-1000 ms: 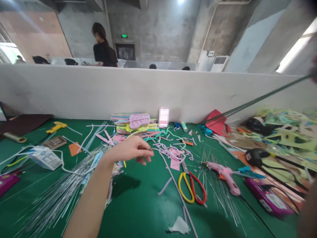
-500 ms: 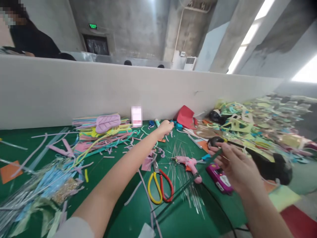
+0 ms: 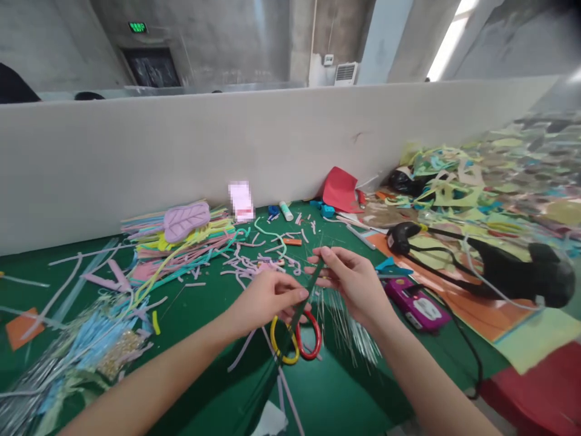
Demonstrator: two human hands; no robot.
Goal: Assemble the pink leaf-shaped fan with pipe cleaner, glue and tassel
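A narrow dark green strip (image 3: 313, 281) runs slantwise between my two hands, its lower end trailing toward the table's near side. My right hand (image 3: 356, 281) pinches it near the top between thumb and fingers. Just below, my left hand (image 3: 267, 297) has thumb and fingers closed on the same strip. Beneath them lie scissors with one yellow and one red handle (image 3: 310, 350), their blades hidden by my left hand. Thin silvery wires (image 3: 351, 330) fan out under my right hand. The pink glue gun is hidden from view.
A purple power bank-like box (image 3: 415, 306) with a black cable lies right. Bundled pipe cleaners (image 3: 181, 257) and a lilac leaf shape (image 3: 187, 221) are at left. Paper scraps (image 3: 454, 194) pile up far right. A white partition (image 3: 281, 139) closes the back.
My left hand has come back from the far side of the table to the green strip. My right hand has moved left with the strip, over the glue gun's place. The view has shifted.
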